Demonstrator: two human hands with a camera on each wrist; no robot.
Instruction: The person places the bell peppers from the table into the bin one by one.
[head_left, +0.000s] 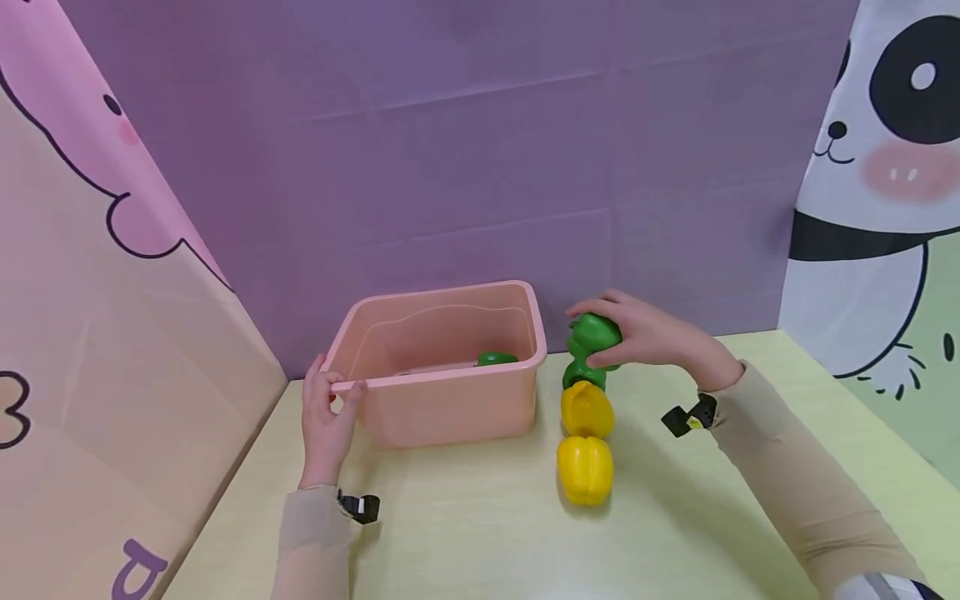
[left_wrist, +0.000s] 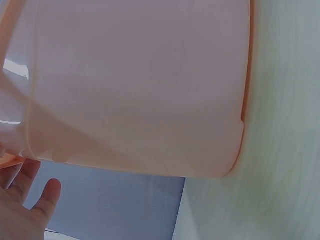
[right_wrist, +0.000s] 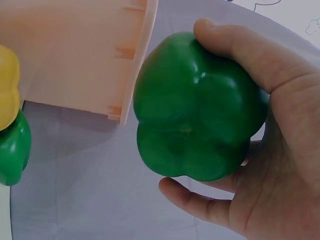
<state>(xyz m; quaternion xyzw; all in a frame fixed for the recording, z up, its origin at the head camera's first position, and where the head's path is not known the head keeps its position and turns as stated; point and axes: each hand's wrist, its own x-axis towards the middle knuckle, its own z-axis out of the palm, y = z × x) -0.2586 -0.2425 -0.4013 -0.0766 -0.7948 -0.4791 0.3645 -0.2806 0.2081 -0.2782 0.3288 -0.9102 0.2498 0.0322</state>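
My right hand (head_left: 656, 337) holds a green bell pepper (head_left: 597, 332) by its sides, raised to the right of the pink plastic bin (head_left: 450, 414). In the right wrist view, thumb and fingers spread around this pepper (right_wrist: 195, 115), its lobed end toward the camera. My left hand (head_left: 328, 429) grips the bin's rim at the front left corner. Below the held pepper, another green pepper (head_left: 582, 374) stands on the table, partly overlapped by it. In front of that come two yellow bell peppers, a farther one (head_left: 587, 410) and a nearer one (head_left: 585, 471).
Inside the bin a green pepper (head_left: 497, 358) shows above the front rim near the right side. The pale wood-look table (head_left: 465, 525) meets a purple cloth backdrop (head_left: 450, 183). Printed cartoon panels flank it, with a panda (head_left: 862, 292) on the right.
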